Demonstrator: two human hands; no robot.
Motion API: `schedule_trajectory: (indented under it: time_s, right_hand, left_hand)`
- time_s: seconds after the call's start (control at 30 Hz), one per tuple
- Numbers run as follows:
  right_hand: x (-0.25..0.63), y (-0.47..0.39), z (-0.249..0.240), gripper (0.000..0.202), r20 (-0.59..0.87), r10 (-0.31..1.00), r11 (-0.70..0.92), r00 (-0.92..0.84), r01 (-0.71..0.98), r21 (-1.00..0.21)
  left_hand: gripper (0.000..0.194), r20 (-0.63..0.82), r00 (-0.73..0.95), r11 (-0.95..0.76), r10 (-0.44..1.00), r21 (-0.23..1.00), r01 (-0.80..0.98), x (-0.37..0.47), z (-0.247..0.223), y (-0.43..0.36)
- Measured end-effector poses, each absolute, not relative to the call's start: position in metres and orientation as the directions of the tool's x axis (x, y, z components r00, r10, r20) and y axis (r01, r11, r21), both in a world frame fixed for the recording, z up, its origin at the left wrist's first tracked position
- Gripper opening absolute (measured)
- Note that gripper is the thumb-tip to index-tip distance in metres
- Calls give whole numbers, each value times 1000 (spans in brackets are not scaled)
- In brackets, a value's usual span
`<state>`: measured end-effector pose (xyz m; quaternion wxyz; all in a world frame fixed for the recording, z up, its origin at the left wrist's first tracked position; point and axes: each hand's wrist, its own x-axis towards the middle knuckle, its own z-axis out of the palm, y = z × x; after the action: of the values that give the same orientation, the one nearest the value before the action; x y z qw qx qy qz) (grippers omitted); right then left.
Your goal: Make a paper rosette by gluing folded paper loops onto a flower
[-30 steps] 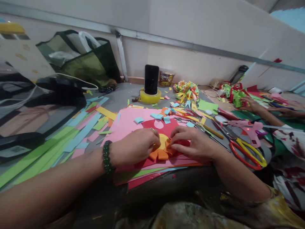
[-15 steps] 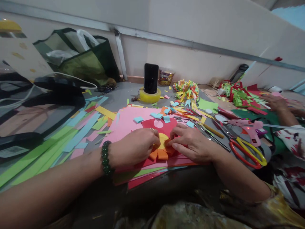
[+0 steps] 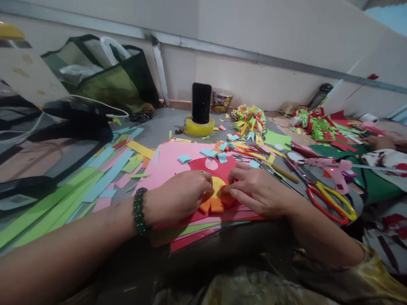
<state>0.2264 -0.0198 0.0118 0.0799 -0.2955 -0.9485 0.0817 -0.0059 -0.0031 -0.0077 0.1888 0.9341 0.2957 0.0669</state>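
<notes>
Near the front edge of the table lies a red paper shape (image 3: 210,167) on pink sheets (image 3: 165,159). On it sits a yellow paper circle (image 3: 218,184) with orange paper pieces (image 3: 216,205) along its lower edge. My left hand (image 3: 181,195) rests at the circle's left side, fingers curled and closed; whatever they pinch is hidden. At the right side, my right hand (image 3: 254,190) has its thumb and fingers closed on an orange paper piece (image 3: 226,195). Small blue pieces (image 3: 208,153) lie above the red shape.
Paper strips (image 3: 70,195) cover the left side. A phone (image 3: 201,103) stands in a tape roll (image 3: 199,126) at the back. Scissors (image 3: 330,201) and a pink glue gun (image 3: 337,169) lie right, near another person's hand (image 3: 378,142). A green bag (image 3: 108,76) stands back left.
My hands and the paper between them have barely moved. At the right, the other person's hand and sleeve have shifted, and the hand is now lower and farther right.
</notes>
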Motion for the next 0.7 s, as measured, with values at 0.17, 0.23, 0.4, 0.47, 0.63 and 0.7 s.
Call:
schedule_trajectory:
  time_s: [0.17,0.23,0.4,0.47,0.63,0.7]
  right_hand:
    - [221,-20,7,43,61,561,822,-825,548,-152]
    - [219,-21,5,42,77,546,834,-834,534,-138]
    - [218,-22,6,40,82,538,840,-839,527,-126]
    - [218,-22,7,40,87,545,835,-834,532,-136]
    - [219,-22,7,40,95,575,816,-813,560,-145]
    - [220,-21,6,42,88,576,814,-812,561,-154]
  left_hand:
    - [30,-57,805,-728,591,391,563,-3,-3,-5]
    - [30,-85,799,-718,595,390,576,-2,-1,-5]
    - [27,-127,787,-705,603,377,601,0,4,-6]
    - [28,-135,779,-697,613,373,613,1,5,-7]
    - [29,-142,781,-708,608,347,614,-1,4,-8]
    - [29,-87,804,-737,588,354,576,-2,1,-7]
